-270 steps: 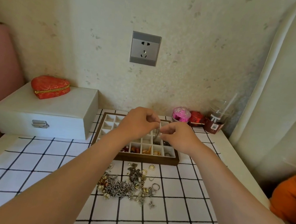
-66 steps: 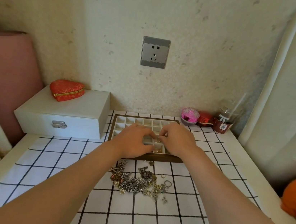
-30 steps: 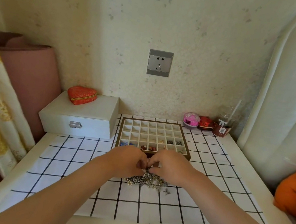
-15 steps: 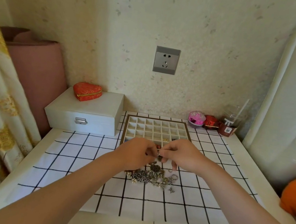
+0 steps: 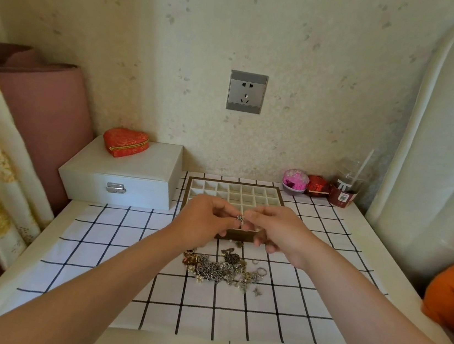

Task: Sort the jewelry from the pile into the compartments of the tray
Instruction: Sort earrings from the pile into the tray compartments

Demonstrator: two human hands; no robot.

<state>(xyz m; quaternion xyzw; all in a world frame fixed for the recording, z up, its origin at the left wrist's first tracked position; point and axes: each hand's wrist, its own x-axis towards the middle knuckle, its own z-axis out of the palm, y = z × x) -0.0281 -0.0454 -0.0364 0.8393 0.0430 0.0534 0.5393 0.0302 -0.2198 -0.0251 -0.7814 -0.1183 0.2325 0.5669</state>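
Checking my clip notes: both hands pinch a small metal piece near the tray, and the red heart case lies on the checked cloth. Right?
No: the head view shows the red heart case lying on the white box, not the cloth. The rest holds.

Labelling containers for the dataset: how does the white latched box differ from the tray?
White box is closed, latched; tray is open-topped, divided into compartments. White box is taller; tray is shallow. White box carries a red heart case; tray is partly hidden behind left hand and right hand pinching a jewelry piece. Shared: both rectangular.
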